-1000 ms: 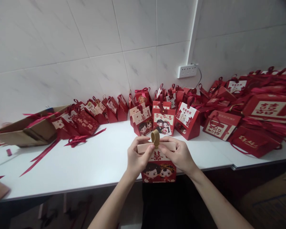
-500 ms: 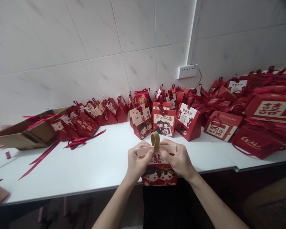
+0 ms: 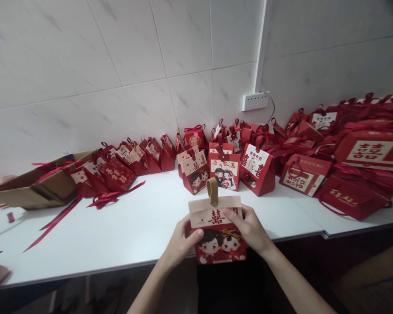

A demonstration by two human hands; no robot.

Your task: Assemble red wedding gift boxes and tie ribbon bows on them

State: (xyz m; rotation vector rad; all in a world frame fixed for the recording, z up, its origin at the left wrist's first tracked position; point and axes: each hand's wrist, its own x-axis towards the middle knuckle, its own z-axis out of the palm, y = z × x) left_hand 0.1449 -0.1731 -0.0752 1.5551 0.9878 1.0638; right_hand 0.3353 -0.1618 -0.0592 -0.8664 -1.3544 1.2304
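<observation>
I hold a small red gift box (image 3: 218, 239) at the front edge of the white table (image 3: 118, 231). It has a beige top flap, a tan loop handle (image 3: 212, 190) and a cartoon couple on its front. My left hand (image 3: 180, 242) grips its left side, fingers curled round it. The right side is gripped by my right hand (image 3: 251, 229), thumb lying on the beige flap.
Several similar red boxes (image 3: 225, 168) stand in a row along the tiled wall. Larger red boxes and bags (image 3: 353, 161) pile up at the right. A brown cardboard box (image 3: 36, 185) lies at the left with loose red ribbons (image 3: 111, 195). A wall socket (image 3: 255, 100) sits above.
Both hands slid down from the top flap by the loop handle to the box's sides. The flap's front now shows fully.
</observation>
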